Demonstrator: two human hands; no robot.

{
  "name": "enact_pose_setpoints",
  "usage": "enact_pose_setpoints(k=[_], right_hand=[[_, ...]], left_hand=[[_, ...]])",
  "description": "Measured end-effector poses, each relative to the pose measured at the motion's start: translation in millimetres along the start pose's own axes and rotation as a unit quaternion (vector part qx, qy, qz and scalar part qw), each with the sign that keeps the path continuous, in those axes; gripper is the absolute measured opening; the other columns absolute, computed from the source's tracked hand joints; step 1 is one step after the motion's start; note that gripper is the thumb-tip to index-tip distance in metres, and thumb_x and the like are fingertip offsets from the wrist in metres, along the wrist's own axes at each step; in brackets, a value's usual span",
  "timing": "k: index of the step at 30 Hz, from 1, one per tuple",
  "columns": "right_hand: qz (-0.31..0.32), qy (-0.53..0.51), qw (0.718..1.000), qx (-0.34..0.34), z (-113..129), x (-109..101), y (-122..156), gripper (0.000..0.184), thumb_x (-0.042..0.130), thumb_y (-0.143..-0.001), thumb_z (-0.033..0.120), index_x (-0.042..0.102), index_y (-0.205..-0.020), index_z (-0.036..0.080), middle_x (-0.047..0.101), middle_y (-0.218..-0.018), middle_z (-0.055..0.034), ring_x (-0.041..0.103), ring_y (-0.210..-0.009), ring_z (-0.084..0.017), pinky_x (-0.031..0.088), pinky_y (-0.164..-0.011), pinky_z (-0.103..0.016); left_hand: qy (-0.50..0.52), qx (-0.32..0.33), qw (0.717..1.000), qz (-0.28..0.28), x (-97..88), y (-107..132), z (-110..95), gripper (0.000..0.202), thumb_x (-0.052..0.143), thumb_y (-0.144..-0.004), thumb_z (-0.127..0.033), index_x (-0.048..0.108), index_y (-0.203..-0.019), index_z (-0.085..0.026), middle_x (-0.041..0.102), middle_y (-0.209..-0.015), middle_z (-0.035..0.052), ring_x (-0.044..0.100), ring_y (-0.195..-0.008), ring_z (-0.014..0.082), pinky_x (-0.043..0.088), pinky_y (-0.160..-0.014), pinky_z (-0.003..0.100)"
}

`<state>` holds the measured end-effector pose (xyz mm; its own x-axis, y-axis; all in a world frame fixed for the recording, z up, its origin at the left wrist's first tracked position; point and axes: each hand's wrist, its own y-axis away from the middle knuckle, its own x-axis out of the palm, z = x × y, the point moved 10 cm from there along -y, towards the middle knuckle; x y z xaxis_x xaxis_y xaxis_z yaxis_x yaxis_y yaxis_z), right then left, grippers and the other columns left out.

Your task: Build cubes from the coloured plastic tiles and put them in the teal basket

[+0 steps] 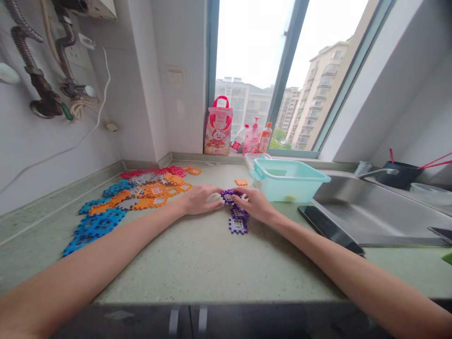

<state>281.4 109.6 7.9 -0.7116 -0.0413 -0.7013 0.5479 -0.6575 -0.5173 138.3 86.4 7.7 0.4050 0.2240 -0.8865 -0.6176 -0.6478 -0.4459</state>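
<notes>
Head view: right hand pinches purple tile; left hand meets its edge, grip unclear. Judgement: light edge holds, notches unobstructed, suit handling.

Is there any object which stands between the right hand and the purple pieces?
Nothing visible stands in between: the right hand is already at the uppermost purple piece, and the other purple pieces lie close beside that hand.
</notes>
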Motion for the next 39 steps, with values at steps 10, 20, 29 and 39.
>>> enact_pose_setpoints(k=[10,20,29,39], right_hand=[[-0.014,-0.265,0.959,0.096,-28.2,7.4,-1.2,0.057,0.072,-0.09,0.053,0.062,-0.134,0.018,0.08,-0.091,-0.0054,0.071,-0.077,-0.019,0.054,-0.069,-0.031],[0.041,-0.275,0.957,0.08,-12.5,21.5,4.7,0.071,0.066,-0.095,0.05,0.042,-0.154,0.019,0.079,-0.1,-0.0071,0.072,-0.084,-0.019,0.055,-0.071,-0.03],[0.026,-0.159,0.985,0.07,-9.4,13.4,3.9,0.06,0.062,-0.097,0.049,0.052,-0.149,0.019,0.081,-0.098,-0.0065,0.067,-0.073,-0.018,0.051,-0.069,-0.031],[-0.007,0.032,0.999,0.021,-7.1,-19.5,-5.5,0.031,0.047,-0.1,0.022,0.077,-0.11,0.02,0.075,-0.079,-0.0031,0.066,-0.068,-0.015,0.047,-0.069,-0.03]], left_hand=[[-0.111,0.075,0.99,-0.052,-10.7,-2.6,-27.6,0.053,0.06,-0.102,-0.048,0.054,-0.148,-0.023,0.069,-0.137,0.0109,0.066,-0.123,0.0282,0.046,-0.109,0.045],[-0.102,0.117,0.987,-0.046,-7.5,-0.8,-37.8,0.068,0.068,-0.091,-0.063,0.058,-0.143,-0.021,0.068,-0.138,0.0132,0.067,-0.118,0.0301,0.049,-0.104,0.044],[-0.111,0.102,0.987,-0.054,-11.8,-5.4,-34.3,0.055,0.07,-0.089,-0.067,0.072,-0.114,-0.019,0.076,-0.099,0.0091,0.069,-0.096,0.027,0.051,-0.09,0.04],[-0.196,0.006,0.981,-0.002,-6.4,-5.5,-0.8,0.055,0.064,-0.086,-0.074,0.071,-0.082,-0.02,0.072,-0.08,0.0081,0.065,-0.085,0.0271,0.046,-0.079,0.04]])
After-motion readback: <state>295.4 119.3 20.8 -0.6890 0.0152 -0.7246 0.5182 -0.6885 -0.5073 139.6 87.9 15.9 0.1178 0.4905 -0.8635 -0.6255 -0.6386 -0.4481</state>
